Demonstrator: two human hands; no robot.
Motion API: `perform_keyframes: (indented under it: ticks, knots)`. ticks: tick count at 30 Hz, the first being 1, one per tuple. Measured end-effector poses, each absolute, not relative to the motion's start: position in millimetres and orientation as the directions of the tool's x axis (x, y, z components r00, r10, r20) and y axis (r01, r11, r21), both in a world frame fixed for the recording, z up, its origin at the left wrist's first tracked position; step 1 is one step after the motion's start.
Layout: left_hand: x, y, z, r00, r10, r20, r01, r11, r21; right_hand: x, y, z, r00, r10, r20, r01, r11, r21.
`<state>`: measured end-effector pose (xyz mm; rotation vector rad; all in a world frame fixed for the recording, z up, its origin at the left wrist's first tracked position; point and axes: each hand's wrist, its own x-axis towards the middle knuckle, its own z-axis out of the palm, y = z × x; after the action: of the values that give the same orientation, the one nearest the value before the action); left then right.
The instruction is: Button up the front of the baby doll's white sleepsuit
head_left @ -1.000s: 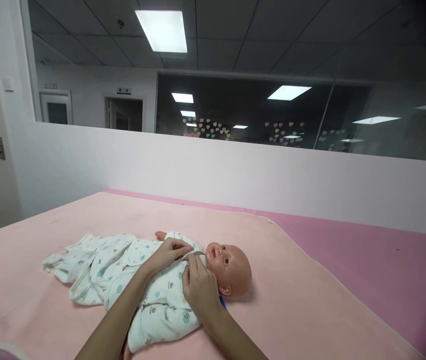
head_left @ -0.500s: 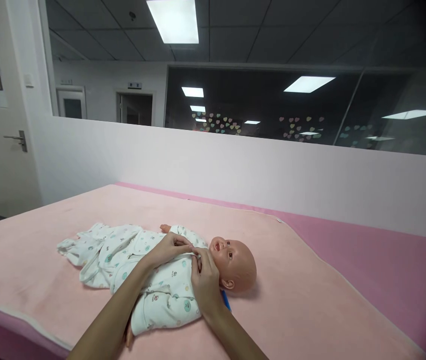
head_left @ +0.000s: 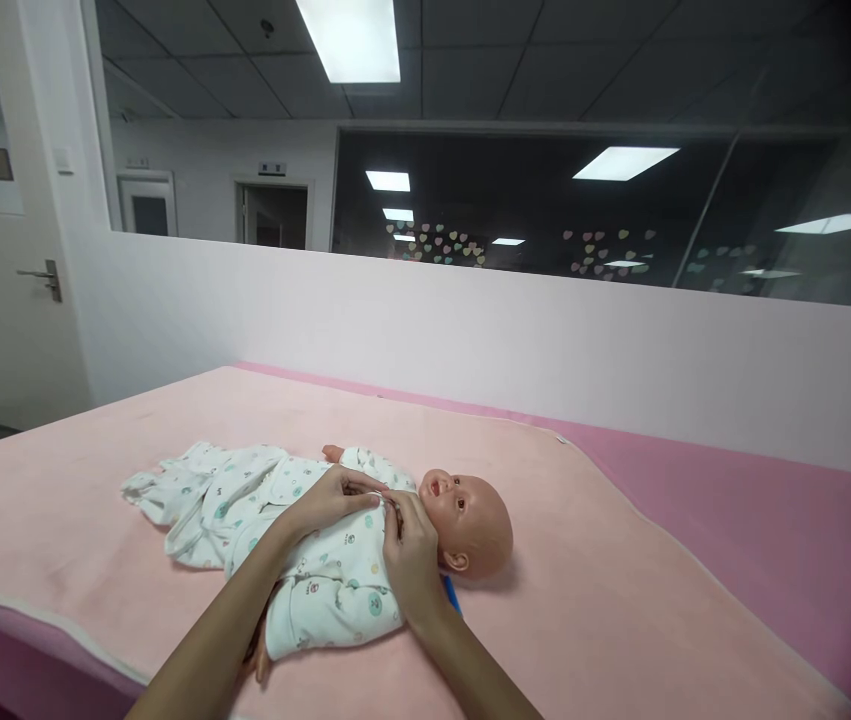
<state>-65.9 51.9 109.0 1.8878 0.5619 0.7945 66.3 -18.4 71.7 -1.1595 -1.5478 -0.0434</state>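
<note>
A baby doll (head_left: 462,515) in a white printed romper (head_left: 320,570) is laid on its back on a pink blanket (head_left: 620,610).

The romper's collar, just below the doll's chin, is pinched by the left hand (head_left: 331,500) and the right hand (head_left: 411,560), fingertips pressed together on the fabric.

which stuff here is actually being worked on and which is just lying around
In hand:
bald plastic baby doll
white printed cotton romper, pinched at the collar by left hand and right hand

Lying about:
pale pink blanket
small blue object under the doll's head
</note>
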Motion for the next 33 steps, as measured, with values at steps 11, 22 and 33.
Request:
perform_keyframes:
  ticks: [11, 22, 33]
  knots:
    - [-65.2, 50.0, 110.4, 0.681, 0.648, 0.342, 0.021, -0.483, 0.875, 66.2, -18.1, 73.0, 0.122, 0.631, 0.766, 0.676, 0.513, -0.530]
    - [-64.4, 52.5, 105.9, 0.648, 0.703, 0.294, -0.008, -0.380, 0.925, 65.2, -17.1, 69.1, 0.174, 0.557, 0.812, 0.706, 0.504, -0.498]
    - [-64.2, 48.3, 110.2, 0.706, 0.630, 0.323, 0.017, -0.470, 0.882, 63.9, -17.6, 69.8, 0.232, 0.587, 0.776, 0.678, 0.475, -0.562]
